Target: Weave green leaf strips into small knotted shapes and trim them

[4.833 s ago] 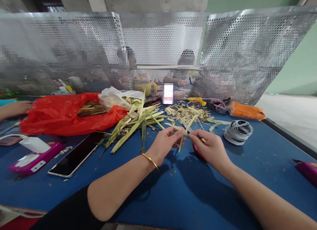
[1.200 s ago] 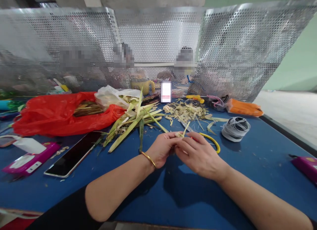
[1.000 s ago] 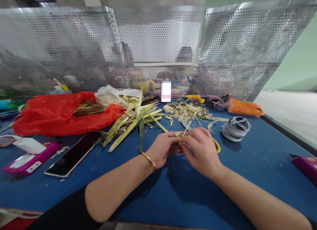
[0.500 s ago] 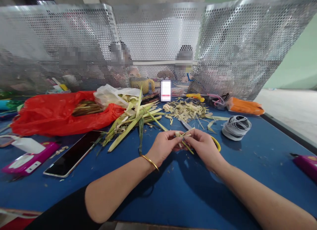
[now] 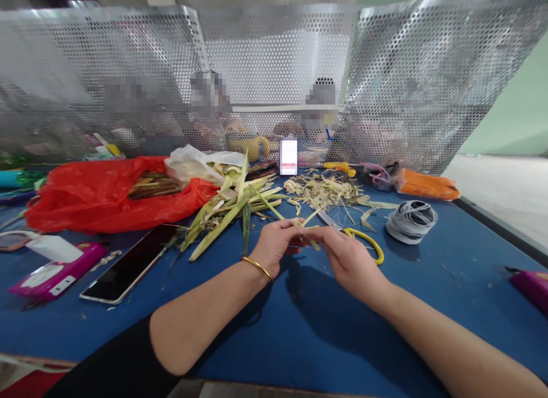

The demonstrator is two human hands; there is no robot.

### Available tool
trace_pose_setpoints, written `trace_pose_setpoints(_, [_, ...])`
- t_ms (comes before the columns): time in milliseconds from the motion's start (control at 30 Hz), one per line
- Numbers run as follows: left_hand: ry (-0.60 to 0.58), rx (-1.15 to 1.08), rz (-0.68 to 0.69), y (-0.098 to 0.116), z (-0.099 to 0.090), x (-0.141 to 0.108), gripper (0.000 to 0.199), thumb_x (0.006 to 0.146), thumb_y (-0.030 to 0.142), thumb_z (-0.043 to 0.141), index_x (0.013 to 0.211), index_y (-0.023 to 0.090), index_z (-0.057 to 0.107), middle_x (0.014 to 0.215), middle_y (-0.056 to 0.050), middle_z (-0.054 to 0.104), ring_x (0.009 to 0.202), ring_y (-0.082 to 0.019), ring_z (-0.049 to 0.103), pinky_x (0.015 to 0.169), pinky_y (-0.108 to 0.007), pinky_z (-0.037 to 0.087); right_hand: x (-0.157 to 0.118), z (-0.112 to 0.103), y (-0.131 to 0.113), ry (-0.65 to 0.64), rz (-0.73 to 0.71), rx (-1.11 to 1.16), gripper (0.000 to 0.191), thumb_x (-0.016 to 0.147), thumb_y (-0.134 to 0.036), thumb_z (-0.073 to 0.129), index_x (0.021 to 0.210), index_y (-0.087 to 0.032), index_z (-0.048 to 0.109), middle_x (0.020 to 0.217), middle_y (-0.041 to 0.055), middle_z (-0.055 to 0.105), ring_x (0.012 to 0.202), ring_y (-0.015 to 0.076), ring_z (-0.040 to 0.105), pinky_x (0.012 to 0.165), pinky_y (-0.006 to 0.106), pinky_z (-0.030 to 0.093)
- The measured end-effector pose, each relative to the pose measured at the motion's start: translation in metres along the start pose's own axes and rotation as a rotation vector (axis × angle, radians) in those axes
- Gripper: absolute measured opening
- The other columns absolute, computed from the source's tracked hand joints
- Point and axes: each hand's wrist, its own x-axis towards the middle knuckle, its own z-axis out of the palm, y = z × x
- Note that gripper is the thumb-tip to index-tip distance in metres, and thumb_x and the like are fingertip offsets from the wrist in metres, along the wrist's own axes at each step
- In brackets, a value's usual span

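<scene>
One leaf strip (image 5: pixel 312 217) was pinched by the left hand (image 5: pixel 273 245) and the right hand (image 5: pixel 350 262); scissors (image 5: pixel 357 233) were seen at its three o'clock.

Left of the flat black rectangular phone (image 5: pixel 132 265) we see a purple plastic power strip (image 5: pixel 88 260); beyond the phone, a perforated silvery metal screen (image 5: pixel 274 61); well right of the phone, an oblong orange packet (image 5: pixel 427 185).

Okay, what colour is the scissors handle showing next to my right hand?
Yellow; the head view shows the scissors handle best, beside your right hand.
</scene>
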Motion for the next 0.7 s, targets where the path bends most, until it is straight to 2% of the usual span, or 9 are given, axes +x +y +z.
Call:
trace_pose_setpoints(133, [0.013,0.004,0.03,0.0,0.003,-0.003,0.032,0.062,0.019,0.072,0.093,0.015,0.07,0.061,0.001,0.064,0.052,-0.009,0.058,0.05,-0.019,0.041,0.0,-0.001,0.002,-0.025,-0.134,-0.091,0.029,0.089,-0.007,0.044,0.108,-0.021,0.06,0.108,0.0079,0.066,0.098,0.0171,0.063,0.081,0.029,0.051])
trace_pose_setpoints(233, [-0.03,0.033,0.017,-0.002,0.006,-0.007,0.025,0.062,0.019,0.074,0.086,0.014,0.068,0.058,0.0,0.064,0.052,-0.011,0.06,0.05,-0.019,0.042,0.0,-0.002,0.005,0.066,-0.141,-0.128,0.022,0.09,-0.01,0.048,0.1,-0.021,0.063,0.098,0.0059,0.069,0.092,0.0168,0.063,0.08,0.031,0.049])
trace_pose_setpoints(333, [-0.122,0.047,-0.011,-0.004,0.008,-0.01,0.02,0.061,0.021,0.076,0.078,0.013,0.068,0.061,-0.005,0.068,0.054,-0.014,0.064,0.053,-0.022,0.045,0.003,-0.005,0.005,0.187,-0.043,-0.149,0.016,0.089,-0.013,0.051,0.089,-0.022,0.064,0.092,0.0046,0.068,0.089,0.0175,0.063,0.081,0.033,0.046])
trace_pose_setpoints(400, [-0.176,0.052,-0.015,-0.004,0.008,-0.011,0.021,0.06,0.022,0.077,0.077,0.013,0.069,0.062,-0.005,0.068,0.055,-0.014,0.064,0.056,-0.023,0.047,0.004,-0.006,0.005,0.208,0.035,-0.155,0.014,0.089,-0.015,0.05,0.082,-0.021,0.061,0.091,0.0046,0.067,0.088,0.0176,0.062,0.079,0.033,0.045])
trace_pose_setpoints(600, [-0.345,0.156,-0.019,-0.003,0.003,-0.011,0.017,0.063,0.024,0.075,0.073,0.012,0.07,0.062,-0.004,0.067,0.054,-0.012,0.062,0.058,-0.024,0.048,0.004,-0.003,0.009,0.044,0.24,-0.267,0.015,0.09,-0.019,0.044,0.078,-0.02,0.052,0.075,0.0018,0.061,0.067,0.016,0.058,0.059,0.026,0.04])
trace_pose_setpoints(700, [-0.372,0.194,-0.012,0.0,0.003,-0.012,0.015,0.066,0.026,0.073,0.071,0.013,0.069,0.062,-0.004,0.067,0.055,-0.012,0.062,0.06,-0.024,0.049,0.003,-0.003,0.009,0.001,0.312,-0.258,0.012,0.089,-0.02,0.044,0.08,-0.021,0.052,0.068,-0.0009,0.06,0.062,0.0153,0.058,0.056,0.024,0.037])
